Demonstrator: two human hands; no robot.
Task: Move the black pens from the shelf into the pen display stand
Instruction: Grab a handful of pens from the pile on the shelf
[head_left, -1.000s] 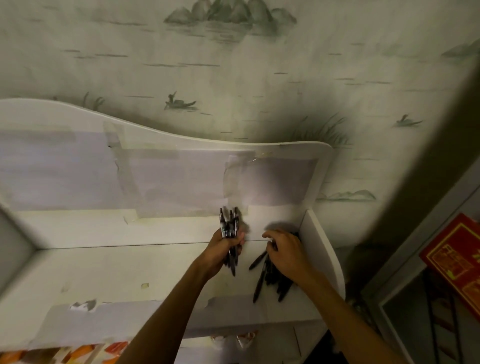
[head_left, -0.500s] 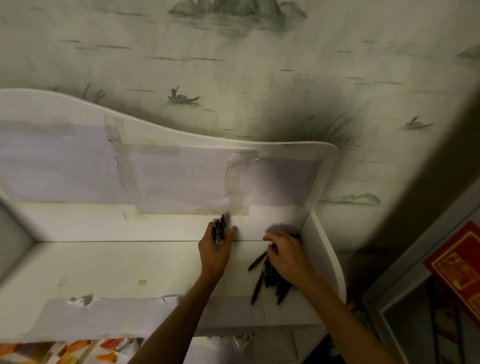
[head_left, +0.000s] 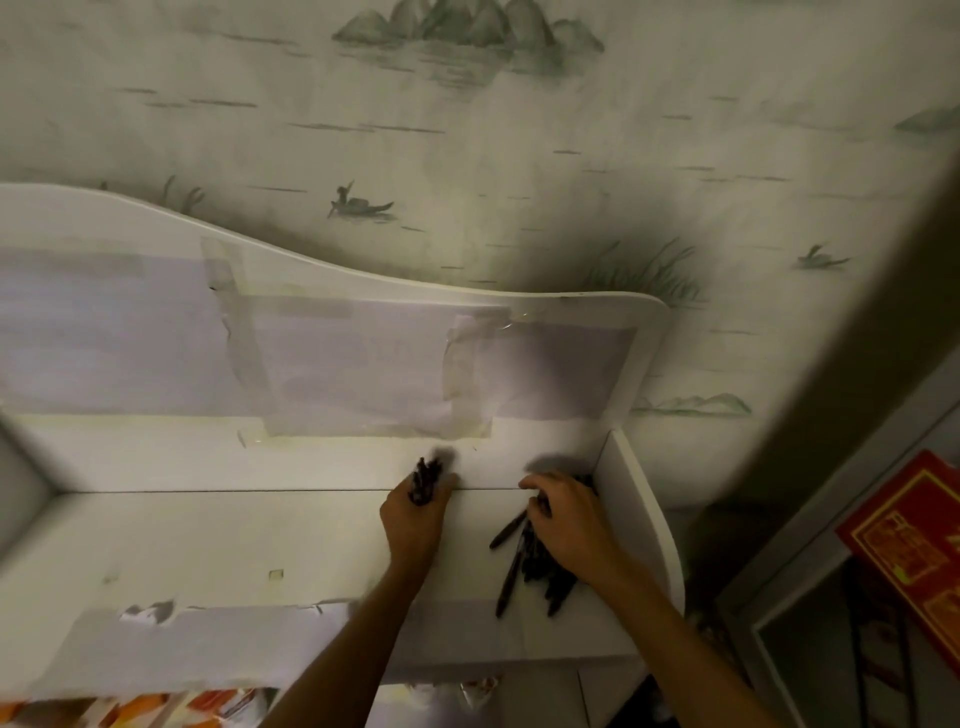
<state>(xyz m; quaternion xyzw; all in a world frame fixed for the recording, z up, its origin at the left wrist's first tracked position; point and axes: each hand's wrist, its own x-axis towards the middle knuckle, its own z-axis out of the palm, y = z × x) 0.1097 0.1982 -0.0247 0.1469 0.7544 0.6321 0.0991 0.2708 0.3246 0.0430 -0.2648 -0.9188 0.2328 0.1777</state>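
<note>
Against the shelf's right side wall (head_left: 631, 499): loose black pens (head_left: 524, 566), long axes running front-to-back. Right hand (head_left: 569, 519) rests curled on them, nearer; grip unclear. Left hand (head_left: 418, 512) clutches a pen bundle (head_left: 423, 480), farther from the wall. Display stand unseen.

The right hand (head_left: 563, 525) hides part of the pen pile (head_left: 530, 566); the left hand's bundle (head_left: 425, 480) is blurred.

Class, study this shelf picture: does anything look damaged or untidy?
Yes. The grey covering along the shelf front edge is torn and ragged. The loose black pens lie in a jumbled heap in the right corner, not lined up.
</note>
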